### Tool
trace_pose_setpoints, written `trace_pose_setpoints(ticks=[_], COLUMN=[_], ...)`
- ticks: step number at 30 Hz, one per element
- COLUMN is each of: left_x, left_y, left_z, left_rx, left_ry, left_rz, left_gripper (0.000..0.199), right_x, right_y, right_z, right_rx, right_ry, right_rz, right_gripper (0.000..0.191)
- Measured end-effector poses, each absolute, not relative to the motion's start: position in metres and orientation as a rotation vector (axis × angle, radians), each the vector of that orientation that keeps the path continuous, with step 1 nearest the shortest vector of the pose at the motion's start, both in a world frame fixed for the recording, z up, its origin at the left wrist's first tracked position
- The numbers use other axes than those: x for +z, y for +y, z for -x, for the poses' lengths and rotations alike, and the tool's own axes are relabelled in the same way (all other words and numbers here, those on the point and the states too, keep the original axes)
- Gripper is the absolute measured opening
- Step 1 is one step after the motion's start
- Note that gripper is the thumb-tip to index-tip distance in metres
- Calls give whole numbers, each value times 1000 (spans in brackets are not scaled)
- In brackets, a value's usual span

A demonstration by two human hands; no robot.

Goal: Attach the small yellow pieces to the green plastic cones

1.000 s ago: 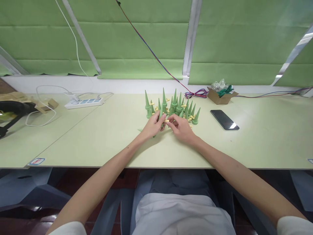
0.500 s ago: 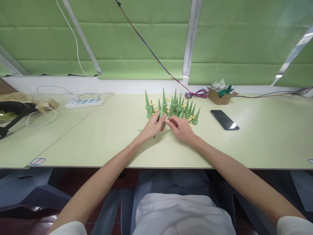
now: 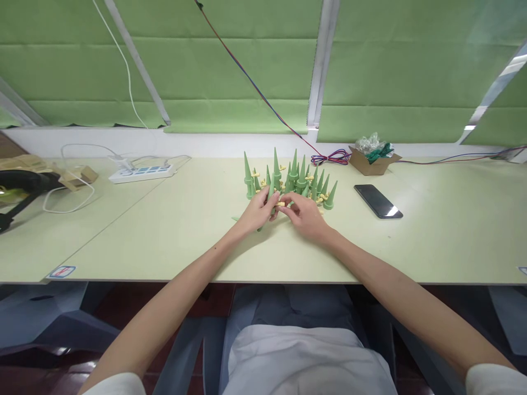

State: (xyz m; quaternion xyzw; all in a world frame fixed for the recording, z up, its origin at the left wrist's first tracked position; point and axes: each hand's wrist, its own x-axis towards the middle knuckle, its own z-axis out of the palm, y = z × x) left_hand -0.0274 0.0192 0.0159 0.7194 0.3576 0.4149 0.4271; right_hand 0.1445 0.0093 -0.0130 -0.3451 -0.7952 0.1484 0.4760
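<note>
My left hand (image 3: 259, 211) is closed around a green plant watering spike (image 3: 271, 189), whose pointed tip rises past the fingers. A small yellow valve (image 3: 280, 204) sticks out from it toward the right. At this valve, the thumb and fingertips of my right hand (image 3: 305, 213) are pinched close together. Just behind both hands, a dense group of green spikes (image 3: 302, 174) stands on the table, several with yellow valves at their sides. Another spike (image 3: 235, 218) lies partly hidden by my left hand and wrist.
A black phone (image 3: 377, 201) lies to the right. Behind it sits a small cardboard box (image 3: 371, 166) with clear plastic and green material, next to a bundled red-blue wire (image 3: 330, 158). At left are a white power strip (image 3: 142, 173) and a black curved object (image 3: 31, 181).
My right fingertips have shifted slightly at the yellow valve, and more of it shows now. My left hand keeps its hold on the spike.
</note>
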Motion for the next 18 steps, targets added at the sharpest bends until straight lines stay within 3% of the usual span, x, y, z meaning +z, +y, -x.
trace_pose_setpoints(ticks=[9,18], left_x=[16,17], left_y=[18,16], left_z=[28,28], left_rx=[1013,988], left_ry=[902,922], left_rz=[-1841,-1866], left_gripper=[32,35], right_x=[-12,-13], right_y=[8,9], right_z=[-145,-145], right_rx=[342,292], right_ry=[-1947,-1996], right_rz=[899,910], right_gripper=[14,27])
